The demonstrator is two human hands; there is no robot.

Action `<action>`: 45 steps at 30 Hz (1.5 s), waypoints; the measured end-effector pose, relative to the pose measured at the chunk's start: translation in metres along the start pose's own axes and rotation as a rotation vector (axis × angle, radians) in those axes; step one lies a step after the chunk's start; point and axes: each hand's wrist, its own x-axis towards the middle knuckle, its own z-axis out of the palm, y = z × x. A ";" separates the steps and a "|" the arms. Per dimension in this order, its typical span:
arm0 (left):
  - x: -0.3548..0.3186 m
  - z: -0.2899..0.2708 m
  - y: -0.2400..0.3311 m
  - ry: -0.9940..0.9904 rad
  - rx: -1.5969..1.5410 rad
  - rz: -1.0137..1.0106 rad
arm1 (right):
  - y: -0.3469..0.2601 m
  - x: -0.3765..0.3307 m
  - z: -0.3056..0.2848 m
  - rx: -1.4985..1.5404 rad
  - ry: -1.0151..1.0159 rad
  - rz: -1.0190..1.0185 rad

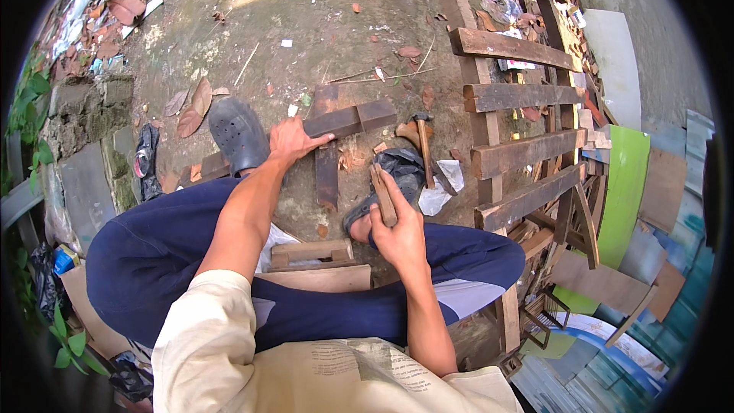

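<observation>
My left hand point(289, 140) presses down on a dark wooden beam point(336, 124), fingers wrapped over its near side and thumb stretched along it toward the right. The beam lies slantwise on the ground, across a shorter dark plank point(327, 180); its left part passes behind my left shoe point(235, 134). My right hand point(399, 235) is closed around a short brown piece of wood point(384, 197), held above my right foot and apart from the beam. A hammer point(426, 151) stands or lies just beyond it, beside a crumpled black plastic bag point(401, 164).
A slatted wooden frame point(524, 97) runs along the right. Boards and a green panel point(623, 206) lean beyond it. Broken concrete blocks point(88, 115) lie at left. Wood shavings point(352, 159), dry leaves point(197, 107) and litter dot the ground. A small wooden piece point(313, 252) is between my legs.
</observation>
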 end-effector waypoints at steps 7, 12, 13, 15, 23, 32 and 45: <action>-0.003 0.003 -0.002 0.029 0.023 0.012 | 0.000 0.022 0.003 0.013 0.036 -0.036; -0.001 0.005 -0.001 0.050 0.021 0.006 | 0.008 -0.050 -0.015 0.005 0.055 -0.169; 0.000 0.003 0.002 0.016 0.005 -0.009 | 0.014 -0.032 -0.006 -0.012 0.062 -0.177; -0.001 -0.003 0.006 0.018 -0.001 -0.001 | 0.015 0.034 0.017 -0.038 0.044 -0.077; 0.002 0.003 -0.002 0.022 0.019 -0.013 | 0.010 -0.030 -0.016 0.080 -0.025 -0.019; 0.007 -0.013 0.013 -0.054 0.068 -0.013 | 0.009 0.058 0.005 0.000 -0.058 0.063; 0.015 -0.015 0.007 -0.116 0.109 -0.044 | 0.022 0.039 0.015 -0.110 -0.014 -0.052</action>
